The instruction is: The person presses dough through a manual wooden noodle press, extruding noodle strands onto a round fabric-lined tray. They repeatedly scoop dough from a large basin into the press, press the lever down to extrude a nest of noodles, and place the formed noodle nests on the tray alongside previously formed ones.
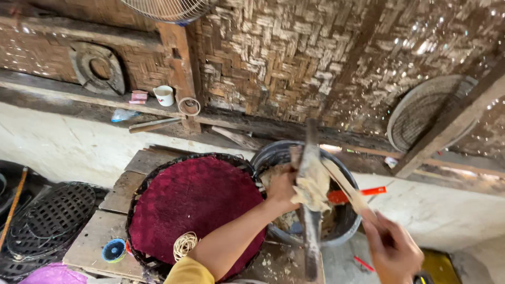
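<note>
Wooden stick pinched in right hand, left hand gripping the paste-caked blade; scrape steadily over the bucket.

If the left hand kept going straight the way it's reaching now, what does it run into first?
The left hand points up and right over the dark bucket, gripping a pale wad against an upright dark bar. Going on, it probably meets that bar first; depth is unclear.
</note>
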